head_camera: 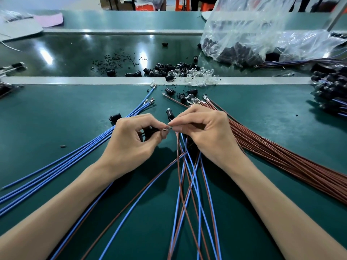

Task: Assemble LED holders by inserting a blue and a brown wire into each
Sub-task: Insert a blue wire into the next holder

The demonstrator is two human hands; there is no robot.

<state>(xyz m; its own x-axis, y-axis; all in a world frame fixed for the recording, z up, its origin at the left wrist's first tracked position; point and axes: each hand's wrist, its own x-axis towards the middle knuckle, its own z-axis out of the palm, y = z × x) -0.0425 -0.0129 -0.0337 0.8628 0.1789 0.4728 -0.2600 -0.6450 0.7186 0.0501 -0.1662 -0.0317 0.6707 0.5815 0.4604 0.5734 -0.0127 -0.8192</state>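
My left hand [131,136] pinches a black LED holder [150,131] at the middle of the green table. My right hand [204,132] pinches a wire whose metal tip [167,128] meets the holder's end; the wire's colour at the fingers is hidden. Below the right hand hang several blue and brown wires [189,177], crossing toward me. Loose blue wires [78,156] fan out on the left. A thick bundle of brown wires [277,154] lies on the right. One holder with an LED [170,114] stands just beyond my fingers.
Black holders [165,69] and clear LEDs [202,76] are heaped along a grey strip [75,80]. A clear plastic bag of holders [244,38] sits at the back right. Assembled pieces [330,91] pile up at the right edge. A single holder [115,116] lies left.
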